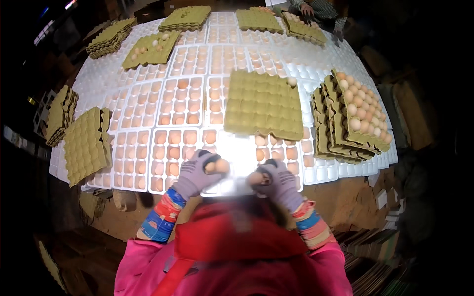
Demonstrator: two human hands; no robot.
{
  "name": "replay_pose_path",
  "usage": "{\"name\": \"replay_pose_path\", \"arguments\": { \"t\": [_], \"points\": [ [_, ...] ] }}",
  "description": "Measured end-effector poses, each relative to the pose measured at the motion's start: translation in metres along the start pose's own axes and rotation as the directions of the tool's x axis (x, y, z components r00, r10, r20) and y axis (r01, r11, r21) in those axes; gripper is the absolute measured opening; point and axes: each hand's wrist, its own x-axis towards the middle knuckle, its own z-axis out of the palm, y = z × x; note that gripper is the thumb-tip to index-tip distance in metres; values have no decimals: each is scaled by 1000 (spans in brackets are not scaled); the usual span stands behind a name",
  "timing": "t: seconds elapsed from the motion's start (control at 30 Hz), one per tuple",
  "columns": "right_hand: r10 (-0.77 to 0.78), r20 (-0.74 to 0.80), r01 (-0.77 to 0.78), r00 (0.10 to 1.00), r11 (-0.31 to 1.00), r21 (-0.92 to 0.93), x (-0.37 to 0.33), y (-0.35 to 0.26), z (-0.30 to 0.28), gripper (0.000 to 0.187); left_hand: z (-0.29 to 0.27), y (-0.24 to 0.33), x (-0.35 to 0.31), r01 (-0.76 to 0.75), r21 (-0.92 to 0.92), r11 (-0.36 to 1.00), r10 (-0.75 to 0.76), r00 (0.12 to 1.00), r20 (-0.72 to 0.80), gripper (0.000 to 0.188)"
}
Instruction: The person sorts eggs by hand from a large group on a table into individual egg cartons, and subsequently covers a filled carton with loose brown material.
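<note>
My left hand (194, 173), in a grey-lilac work glove, is closed around two brown eggs (221, 166) over the near edge of the white plastic egg trays. Facing it, my right hand (280, 181) in a matching glove grips a brown egg (255, 178); whether it holds a second one I cannot tell. Between the hands a tray section (236, 148) glares bright white, so its cups are hard to make out. Just beyond lies an olive pulp egg tray (263, 104) with one pale egg (292, 81) at its far right corner, resting over the white trays.
White trays filled with eggs (181, 101) spread across the table. A tilted stack of pulp trays loaded with eggs (363, 109) stands at the right. More pulp trays (88, 144) lie at the left, others (185, 18) at the back. Another person's hand (307, 10) is at the far right.
</note>
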Motion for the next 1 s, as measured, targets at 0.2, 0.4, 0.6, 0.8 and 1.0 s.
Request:
{"name": "replay_pose_path", "arguments": {
  "t": [0.2, 0.4, 0.6, 0.8, 1.0],
  "points": [
    [-187, -126, 173, 974, 978, -112, 7, -10, 58, 17, 39, 6, -23, 67, 101, 993, -57, 993, -99, 49],
    [-87, 102, 98, 991, 989, -109, 32, -11, 65, 36, 47, 10, -42, -85, 106, 991, 75, 993, 92, 56],
    [-237, -334, 267, 912, 963, 46, 82, 10, 98, 29, 81, -40, -56, 98, -842, 530, -305, 949, -82, 40],
    [-144, -456, 190, 878, 980, 55, 118, 49, 19, 28, 79, -12, -52, -158, 152, 976, 197, 937, -289, 29],
    [411, -473, -480, 780, 877, -30, 238, 208, -40, 60, 71, 32, 68, 178, 150, 973, -88, 878, -470, 63]
  ]
}}
